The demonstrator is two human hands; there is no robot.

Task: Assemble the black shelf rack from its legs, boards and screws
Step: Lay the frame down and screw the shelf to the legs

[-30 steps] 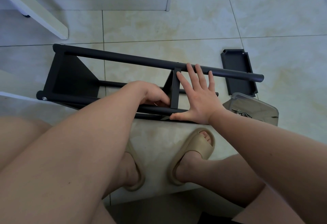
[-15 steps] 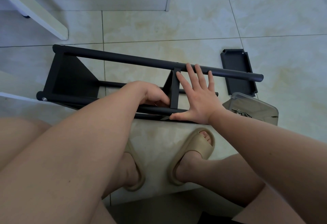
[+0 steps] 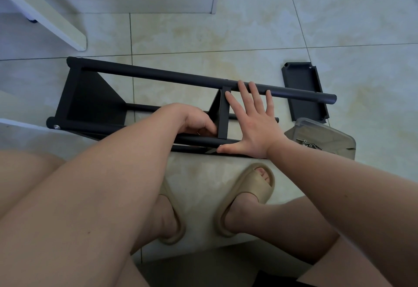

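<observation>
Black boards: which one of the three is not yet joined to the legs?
The loose board lying flat on the floor, right of the rack. The end board and middle board stand between the legs.

The black rack [image 3: 135, 72] is found part-built and laid on its side on the floor. Round tube legs run left to right: the upper leg [image 3: 294, 93] is seen whole, a near leg [image 3: 95, 128] and a far leg [image 3: 144, 107] only in part. An end board [image 3: 95, 103] is fitted at their left ends, and a silver screw [image 3: 56, 126] is seated in the near leg's tip. A middle board [image 3: 222, 114] is set across between the legs. A third board [image 3: 304, 92] is laid loose, rim up, near the right leg ends. Loose screws [image 3: 309, 145] are held in a clear tub [image 3: 328, 128].
</observation>
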